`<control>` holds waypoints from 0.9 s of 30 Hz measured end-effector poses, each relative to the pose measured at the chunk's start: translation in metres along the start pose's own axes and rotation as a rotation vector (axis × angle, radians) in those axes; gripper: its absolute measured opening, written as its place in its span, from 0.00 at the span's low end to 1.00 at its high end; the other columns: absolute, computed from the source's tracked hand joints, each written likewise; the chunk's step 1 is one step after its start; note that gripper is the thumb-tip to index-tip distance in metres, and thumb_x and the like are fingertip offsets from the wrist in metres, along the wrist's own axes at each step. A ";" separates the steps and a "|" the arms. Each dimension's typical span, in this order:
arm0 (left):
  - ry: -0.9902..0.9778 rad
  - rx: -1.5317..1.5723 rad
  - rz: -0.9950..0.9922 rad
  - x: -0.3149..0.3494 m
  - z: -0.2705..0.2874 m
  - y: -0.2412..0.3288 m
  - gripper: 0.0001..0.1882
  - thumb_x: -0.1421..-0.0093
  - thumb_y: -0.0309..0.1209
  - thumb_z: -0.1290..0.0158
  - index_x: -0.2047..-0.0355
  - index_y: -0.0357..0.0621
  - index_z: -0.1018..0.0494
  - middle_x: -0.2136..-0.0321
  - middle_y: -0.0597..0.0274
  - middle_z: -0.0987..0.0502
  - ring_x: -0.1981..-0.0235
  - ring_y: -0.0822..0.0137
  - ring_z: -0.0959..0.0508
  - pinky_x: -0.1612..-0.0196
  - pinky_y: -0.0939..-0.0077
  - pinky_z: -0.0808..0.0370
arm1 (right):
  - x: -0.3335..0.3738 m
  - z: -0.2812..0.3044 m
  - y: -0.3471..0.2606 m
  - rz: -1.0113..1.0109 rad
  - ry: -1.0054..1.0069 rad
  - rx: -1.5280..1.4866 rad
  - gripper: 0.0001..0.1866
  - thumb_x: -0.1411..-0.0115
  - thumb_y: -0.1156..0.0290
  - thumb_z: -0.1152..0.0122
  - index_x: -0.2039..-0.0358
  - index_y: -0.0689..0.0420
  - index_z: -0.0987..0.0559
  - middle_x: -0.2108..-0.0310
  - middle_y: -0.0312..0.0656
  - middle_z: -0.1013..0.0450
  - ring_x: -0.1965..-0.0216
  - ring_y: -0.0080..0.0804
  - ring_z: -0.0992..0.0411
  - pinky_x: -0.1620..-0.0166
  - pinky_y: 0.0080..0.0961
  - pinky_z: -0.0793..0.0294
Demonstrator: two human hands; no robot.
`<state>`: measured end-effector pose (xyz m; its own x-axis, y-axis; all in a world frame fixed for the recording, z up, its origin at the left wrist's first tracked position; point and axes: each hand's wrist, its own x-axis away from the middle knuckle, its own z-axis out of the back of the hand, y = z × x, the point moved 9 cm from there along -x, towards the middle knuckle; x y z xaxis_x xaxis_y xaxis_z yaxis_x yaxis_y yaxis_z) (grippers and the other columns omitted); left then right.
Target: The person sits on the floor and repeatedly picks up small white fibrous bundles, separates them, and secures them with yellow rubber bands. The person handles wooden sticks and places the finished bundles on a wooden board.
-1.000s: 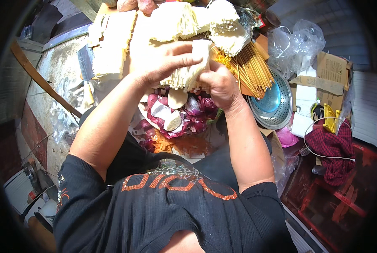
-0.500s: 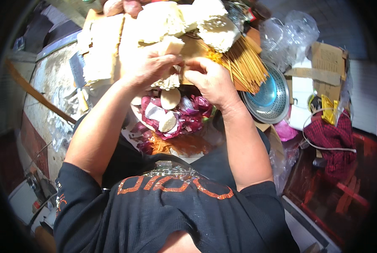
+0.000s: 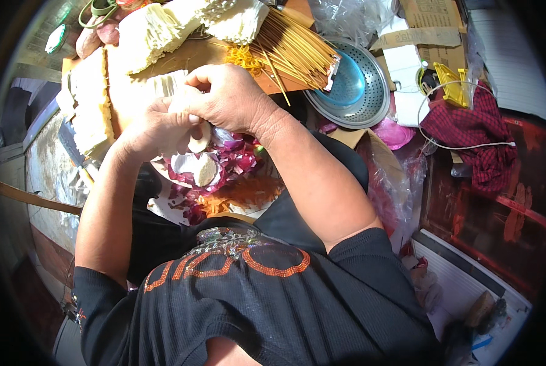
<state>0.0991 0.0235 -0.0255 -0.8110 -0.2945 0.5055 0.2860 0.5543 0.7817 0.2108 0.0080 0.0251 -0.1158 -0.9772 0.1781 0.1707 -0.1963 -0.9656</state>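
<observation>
Over the flat brown board [image 3: 193, 56]: white, thin-stemmed mushroom bundle [image 3: 165, 83] just beyond the fingers, seemingly wrapped by the bare left hand [image 3: 156, 127] for steadiness.
Bare right hand [image 3: 227, 94]: drawn to a narrow pinch against the left, perhaps for fine control; anything gripped is hidden.
Thin tan wooden sticks [image 3: 294, 52]: fanned across the board's edge, apparently within easy reach.
Near the knees: purple onion pieces [image 3: 239, 161] crowd below the hands; translucent blue bowl [image 3: 350, 82] sits in a perforated metal colander [image 3: 380, 94].

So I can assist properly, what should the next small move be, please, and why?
Perhaps steady the pale bundle with the left hand before shifting the right hand: the bundle juts out past the left hand, and both hands meet close beside it.
</observation>
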 end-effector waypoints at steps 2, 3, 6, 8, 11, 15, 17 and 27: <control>0.011 0.039 -0.006 -0.002 -0.005 0.002 0.17 0.43 0.36 0.42 0.59 0.36 0.29 0.73 0.58 0.25 0.77 0.71 0.26 0.77 0.79 0.28 | 0.003 0.005 0.001 -0.007 0.029 -0.002 0.14 0.57 0.60 0.34 0.74 0.58 0.19 0.78 0.43 0.22 0.76 0.29 0.24 0.67 0.27 0.24; 0.019 0.069 0.000 -0.002 -0.004 0.001 0.16 0.44 0.35 0.45 0.60 0.36 0.29 0.73 0.58 0.25 0.77 0.71 0.26 0.77 0.78 0.28 | 0.004 0.007 -0.001 -0.014 0.030 0.037 0.14 0.54 0.62 0.34 0.72 0.60 0.19 0.76 0.42 0.22 0.74 0.26 0.25 0.65 0.25 0.24; -0.024 0.071 -0.015 -0.003 -0.010 0.010 0.18 0.42 0.36 0.50 0.57 0.35 0.29 0.70 0.58 0.23 0.72 0.69 0.25 0.68 0.79 0.26 | 0.006 0.013 -0.006 -0.025 0.046 0.144 0.15 0.49 0.63 0.34 0.67 0.62 0.20 0.73 0.40 0.22 0.71 0.22 0.25 0.63 0.21 0.25; 0.004 0.050 -0.033 -0.006 -0.006 0.005 0.18 0.41 0.38 0.50 0.57 0.36 0.29 0.69 0.59 0.23 0.72 0.70 0.25 0.69 0.80 0.27 | 0.008 0.018 -0.005 -0.001 0.098 0.152 0.14 0.49 0.63 0.34 0.67 0.62 0.20 0.73 0.40 0.22 0.71 0.22 0.25 0.63 0.21 0.24; 0.027 -0.035 -0.060 -0.007 -0.008 0.007 0.18 0.38 0.40 0.50 0.57 0.38 0.28 0.69 0.63 0.24 0.72 0.74 0.26 0.70 0.82 0.28 | 0.009 0.022 -0.006 0.040 0.159 0.181 0.13 0.48 0.64 0.35 0.69 0.61 0.20 0.74 0.40 0.22 0.71 0.23 0.25 0.64 0.22 0.24; 0.058 -0.043 -0.141 -0.004 -0.022 0.018 0.16 0.35 0.41 0.50 0.57 0.41 0.28 0.72 0.70 0.26 0.74 0.79 0.29 0.73 0.86 0.32 | 0.010 0.023 -0.009 0.075 0.247 0.177 0.10 0.47 0.67 0.37 0.71 0.61 0.20 0.74 0.41 0.22 0.72 0.24 0.24 0.66 0.22 0.24; 0.064 -0.049 -0.137 -0.006 -0.021 0.016 0.14 0.35 0.39 0.50 0.56 0.41 0.28 0.73 0.72 0.27 0.75 0.81 0.30 0.74 0.87 0.34 | 0.010 0.023 -0.011 0.146 0.299 0.208 0.09 0.47 0.68 0.38 0.72 0.61 0.21 0.75 0.43 0.22 0.72 0.27 0.24 0.65 0.24 0.24; 0.147 0.076 -0.106 -0.005 -0.013 0.013 0.17 0.37 0.30 0.50 0.48 0.41 0.31 0.70 0.69 0.26 0.73 0.80 0.29 0.72 0.86 0.32 | 0.020 0.018 -0.033 0.375 0.368 0.190 0.04 0.50 0.72 0.45 0.77 0.57 0.23 0.75 0.47 0.27 0.68 0.45 0.26 0.62 0.38 0.26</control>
<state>0.1135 0.0217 -0.0134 -0.7493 -0.4620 0.4744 0.1594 0.5695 0.8064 0.2206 -0.0063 0.0641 -0.3420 -0.8965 -0.2816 0.4350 0.1146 -0.8931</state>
